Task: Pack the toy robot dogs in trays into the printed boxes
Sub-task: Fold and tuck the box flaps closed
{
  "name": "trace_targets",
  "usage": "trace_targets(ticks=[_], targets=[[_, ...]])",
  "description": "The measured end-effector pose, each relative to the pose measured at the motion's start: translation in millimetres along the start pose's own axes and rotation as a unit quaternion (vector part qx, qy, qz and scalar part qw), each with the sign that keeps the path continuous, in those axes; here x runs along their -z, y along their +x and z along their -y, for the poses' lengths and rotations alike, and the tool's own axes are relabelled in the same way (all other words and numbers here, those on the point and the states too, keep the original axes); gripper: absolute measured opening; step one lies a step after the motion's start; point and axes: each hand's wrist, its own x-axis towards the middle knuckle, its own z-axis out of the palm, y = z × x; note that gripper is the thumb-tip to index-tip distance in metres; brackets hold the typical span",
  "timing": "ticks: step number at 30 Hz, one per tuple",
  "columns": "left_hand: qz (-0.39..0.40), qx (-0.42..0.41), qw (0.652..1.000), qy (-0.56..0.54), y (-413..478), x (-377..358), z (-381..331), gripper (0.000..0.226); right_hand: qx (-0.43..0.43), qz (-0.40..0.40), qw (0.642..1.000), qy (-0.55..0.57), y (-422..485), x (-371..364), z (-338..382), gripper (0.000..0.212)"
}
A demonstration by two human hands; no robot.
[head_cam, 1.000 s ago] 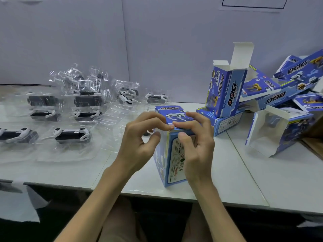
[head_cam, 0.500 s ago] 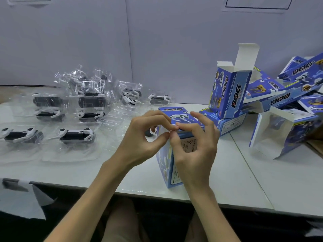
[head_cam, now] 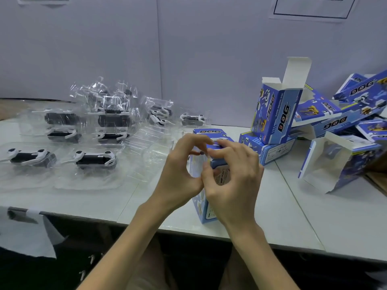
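- Printed box (head_cam: 211, 197) upright at counter (head_cam: 314, 206) front edge, long axis vertical, directly under both hands; top flap (head_cam: 215, 141) folded over.
- Left hand (head_cam: 178, 176) and right hand (head_cam: 234, 181) together, fingertips pinched at flap's near edge, thumbs on box front; equally near, right covering more of the face.
- Likely step: tucking flap shut.
- Readable: "DOG" on lid; "DOG" on open box (head_cam: 274, 114) standing right.
- Toy robot dogs in clear trays (head_cam: 94, 160) lined up well left.
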Motion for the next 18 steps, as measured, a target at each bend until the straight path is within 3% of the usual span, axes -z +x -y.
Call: trace_targets(ticks=[5, 10, 14, 18], targets=[[-0.061, -0.01, 0.998, 0.016, -7, -4, 7, 0.043, -0.024, 0.019, 0.999, -0.02, 4, -4, 5, 0.019], [-0.077, -0.018, 0.996, 0.042, -11, -10, 7, 0.028, -0.068, -0.012, 0.997, 0.029, 9, -2, 8, 0.018], [-0.093, -0.007, 0.994, 0.055, -10, -16, 5, 0.026, -0.048, 0.005, 0.998, 0.045, 12, 6, 7, 0.014], [-0.089, 0.009, 0.993, 0.074, -8, -22, -1, 0.028, -0.006, 0.075, 0.996, -0.045, 20, 15, -1, 0.012]])
